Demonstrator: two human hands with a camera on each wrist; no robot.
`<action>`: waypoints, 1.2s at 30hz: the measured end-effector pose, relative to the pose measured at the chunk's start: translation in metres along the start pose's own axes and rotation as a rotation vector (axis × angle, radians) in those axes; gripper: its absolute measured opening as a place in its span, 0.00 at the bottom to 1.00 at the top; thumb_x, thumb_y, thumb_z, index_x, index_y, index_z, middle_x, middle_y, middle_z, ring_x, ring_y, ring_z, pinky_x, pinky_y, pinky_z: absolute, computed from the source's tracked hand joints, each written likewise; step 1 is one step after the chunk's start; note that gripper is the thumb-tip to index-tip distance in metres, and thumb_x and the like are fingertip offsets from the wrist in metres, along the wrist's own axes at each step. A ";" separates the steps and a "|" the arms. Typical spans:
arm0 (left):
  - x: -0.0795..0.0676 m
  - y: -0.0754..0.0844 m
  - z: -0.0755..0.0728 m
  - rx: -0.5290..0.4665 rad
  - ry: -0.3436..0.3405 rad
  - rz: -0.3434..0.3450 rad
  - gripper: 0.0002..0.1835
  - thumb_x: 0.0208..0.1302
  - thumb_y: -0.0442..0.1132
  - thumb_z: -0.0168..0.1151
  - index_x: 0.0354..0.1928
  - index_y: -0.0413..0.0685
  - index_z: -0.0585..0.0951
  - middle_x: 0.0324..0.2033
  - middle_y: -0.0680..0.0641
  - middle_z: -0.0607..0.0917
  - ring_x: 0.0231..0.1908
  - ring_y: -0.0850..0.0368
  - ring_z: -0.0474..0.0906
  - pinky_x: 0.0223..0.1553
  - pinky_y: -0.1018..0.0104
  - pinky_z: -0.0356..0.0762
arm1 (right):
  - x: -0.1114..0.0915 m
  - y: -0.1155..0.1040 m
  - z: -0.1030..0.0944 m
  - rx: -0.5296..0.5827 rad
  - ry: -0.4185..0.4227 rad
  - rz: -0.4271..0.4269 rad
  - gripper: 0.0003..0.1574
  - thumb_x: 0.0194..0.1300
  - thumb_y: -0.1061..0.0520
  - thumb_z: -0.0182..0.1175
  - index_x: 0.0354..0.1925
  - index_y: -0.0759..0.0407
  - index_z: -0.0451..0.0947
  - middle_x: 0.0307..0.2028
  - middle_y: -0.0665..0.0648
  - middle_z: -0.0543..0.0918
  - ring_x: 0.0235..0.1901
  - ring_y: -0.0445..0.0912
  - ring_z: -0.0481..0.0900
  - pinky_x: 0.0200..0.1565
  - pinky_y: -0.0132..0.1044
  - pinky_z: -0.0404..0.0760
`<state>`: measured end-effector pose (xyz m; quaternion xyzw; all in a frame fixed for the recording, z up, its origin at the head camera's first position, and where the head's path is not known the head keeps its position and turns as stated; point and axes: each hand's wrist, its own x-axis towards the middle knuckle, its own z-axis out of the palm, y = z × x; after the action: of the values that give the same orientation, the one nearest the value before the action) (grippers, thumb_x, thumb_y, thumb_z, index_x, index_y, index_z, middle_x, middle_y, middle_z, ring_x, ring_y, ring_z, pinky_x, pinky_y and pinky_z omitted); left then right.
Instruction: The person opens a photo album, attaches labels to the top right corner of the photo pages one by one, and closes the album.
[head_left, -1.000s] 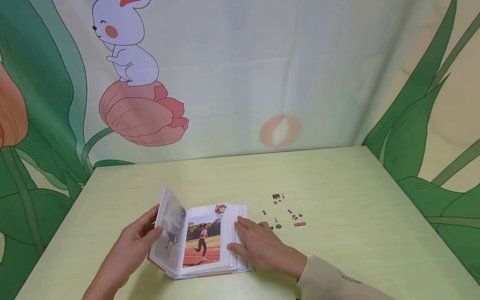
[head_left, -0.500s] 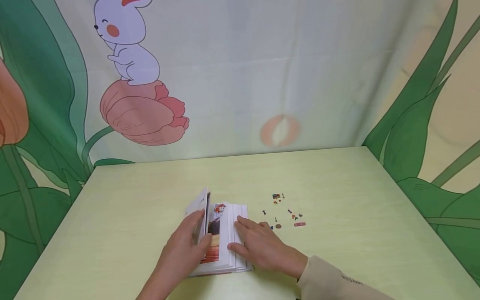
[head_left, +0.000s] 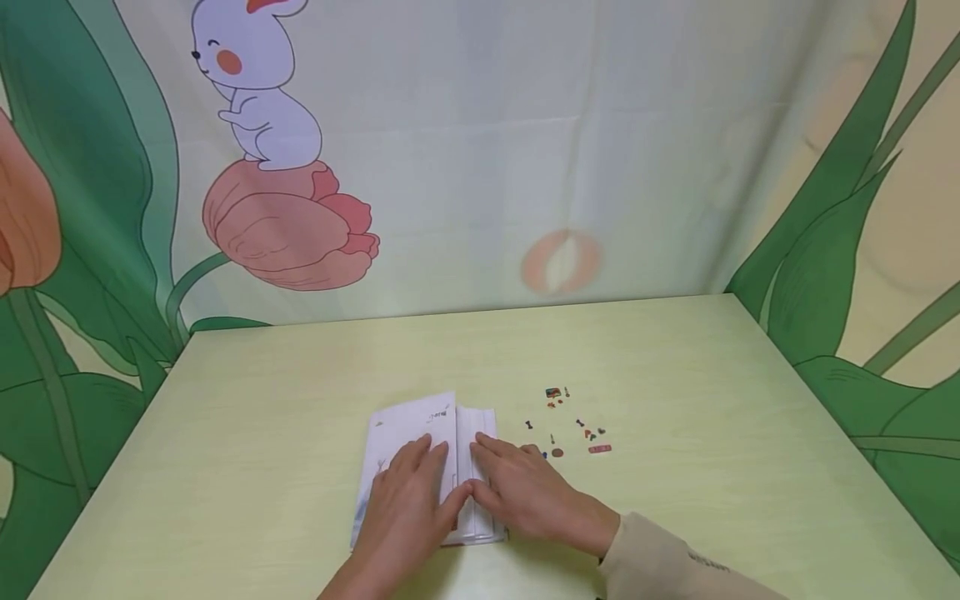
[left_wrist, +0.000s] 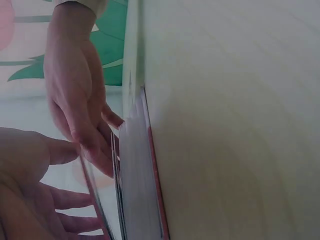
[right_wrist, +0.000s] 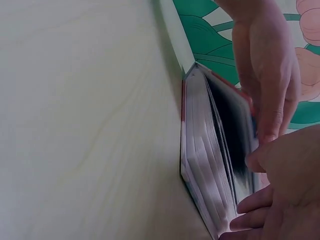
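A small, thick photo album (head_left: 390, 423) lies on the table, its white front cover folded over most of the pages. My left hand (head_left: 408, 504) presses on that cover with fingers stretched out. On the exposed page edges (head_left: 467, 425) at the right rests my right hand (head_left: 528, 493), fingers extended, the two thumbs meeting near the cover's edge. From the right wrist view, the cover still stands at an angle above the page block (right_wrist: 197, 145), leaving a dark gap. The left wrist view shows the album's page edges (left_wrist: 136, 175) side-on, with left fingers along the cover.
Several tiny stickers lie right of the album, among them a pink strip (head_left: 600, 448), a brown oval (head_left: 557, 453) and a small colourful rectangle (head_left: 552, 392). Behind the pale table (head_left: 300, 358) hangs a curtain (head_left: 450, 167) printed with a rabbit and tulips.
My left hand has swung the cover and left-hand pages from left to right, covering the photo of a runner. The right hand has stayed on the page edges.
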<state>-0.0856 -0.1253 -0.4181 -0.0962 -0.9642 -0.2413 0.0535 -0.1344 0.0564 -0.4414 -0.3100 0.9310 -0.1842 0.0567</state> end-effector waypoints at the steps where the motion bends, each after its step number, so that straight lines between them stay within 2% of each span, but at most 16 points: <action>1: -0.001 -0.001 0.000 0.006 -0.012 0.004 0.29 0.70 0.48 0.68 0.64 0.35 0.79 0.66 0.33 0.75 0.68 0.36 0.68 0.61 0.30 0.68 | 0.000 0.001 0.000 0.008 0.005 -0.004 0.34 0.80 0.46 0.53 0.72 0.67 0.70 0.73 0.64 0.70 0.72 0.55 0.69 0.63 0.57 0.74; 4: -0.004 -0.004 -0.002 0.038 -0.064 -0.008 0.25 0.71 0.44 0.66 0.64 0.37 0.80 0.68 0.33 0.74 0.70 0.32 0.65 0.63 0.26 0.63 | -0.001 0.002 0.001 0.040 0.018 -0.013 0.34 0.81 0.46 0.52 0.73 0.67 0.68 0.73 0.64 0.69 0.72 0.55 0.68 0.65 0.57 0.73; 8: -0.009 -0.011 -0.006 0.075 -0.177 -0.104 0.27 0.71 0.45 0.65 0.68 0.44 0.78 0.73 0.29 0.65 0.74 0.25 0.54 0.61 0.16 0.54 | -0.003 0.003 0.002 0.096 0.017 -0.040 0.38 0.79 0.43 0.55 0.75 0.64 0.66 0.76 0.63 0.64 0.74 0.55 0.65 0.69 0.55 0.70; 10: -0.010 -0.015 -0.006 0.091 -0.221 -0.146 0.30 0.71 0.49 0.65 0.71 0.47 0.76 0.75 0.26 0.60 0.75 0.23 0.48 0.60 0.15 0.56 | -0.004 0.003 0.002 0.099 -0.001 -0.060 0.40 0.78 0.40 0.56 0.76 0.62 0.65 0.78 0.62 0.61 0.75 0.54 0.62 0.70 0.54 0.68; 12: -0.010 -0.018 -0.006 0.116 -0.247 -0.156 0.32 0.71 0.53 0.65 0.72 0.47 0.74 0.75 0.24 0.57 0.75 0.22 0.46 0.60 0.18 0.61 | -0.005 0.003 0.003 0.067 -0.026 -0.080 0.42 0.77 0.39 0.56 0.76 0.62 0.65 0.79 0.61 0.59 0.76 0.54 0.60 0.71 0.54 0.67; 15: -0.011 -0.022 -0.006 0.180 -0.262 -0.127 0.35 0.72 0.56 0.63 0.73 0.46 0.73 0.75 0.23 0.57 0.75 0.22 0.48 0.60 0.26 0.69 | -0.006 0.001 0.004 -0.014 -0.066 -0.099 0.45 0.76 0.35 0.57 0.76 0.62 0.65 0.79 0.60 0.58 0.77 0.53 0.58 0.70 0.57 0.68; 21: -0.012 -0.025 -0.007 0.290 -0.283 -0.059 0.35 0.73 0.59 0.60 0.74 0.46 0.73 0.74 0.23 0.60 0.74 0.22 0.51 0.68 0.30 0.60 | -0.007 -0.001 0.006 -0.133 -0.098 -0.085 0.50 0.74 0.30 0.54 0.78 0.59 0.62 0.80 0.58 0.57 0.78 0.51 0.58 0.69 0.65 0.65; 27: -0.013 -0.026 -0.009 0.327 -0.311 -0.022 0.37 0.74 0.61 0.57 0.75 0.46 0.71 0.74 0.24 0.59 0.74 0.22 0.51 0.71 0.32 0.58 | -0.008 0.001 0.008 -0.195 -0.093 -0.064 0.54 0.74 0.25 0.49 0.79 0.61 0.59 0.80 0.58 0.58 0.78 0.50 0.58 0.63 0.54 0.71; 32: -0.015 -0.029 -0.007 0.306 -0.311 -0.015 0.37 0.74 0.62 0.55 0.76 0.47 0.70 0.75 0.25 0.57 0.75 0.24 0.49 0.70 0.31 0.57 | -0.008 0.003 0.010 -0.222 -0.068 -0.074 0.55 0.74 0.24 0.46 0.79 0.61 0.59 0.79 0.57 0.58 0.77 0.50 0.59 0.59 0.52 0.72; 36: -0.019 -0.034 -0.008 0.202 -0.281 -0.004 0.38 0.73 0.61 0.58 0.75 0.44 0.71 0.76 0.25 0.57 0.76 0.24 0.47 0.69 0.29 0.57 | -0.008 0.005 0.010 -0.238 -0.077 -0.057 0.54 0.74 0.24 0.44 0.80 0.59 0.58 0.79 0.56 0.59 0.77 0.50 0.59 0.64 0.57 0.69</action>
<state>-0.0739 -0.1614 -0.4293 -0.1214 -0.9817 -0.1273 -0.0729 -0.1280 0.0617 -0.4526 -0.3476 0.9343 -0.0619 0.0502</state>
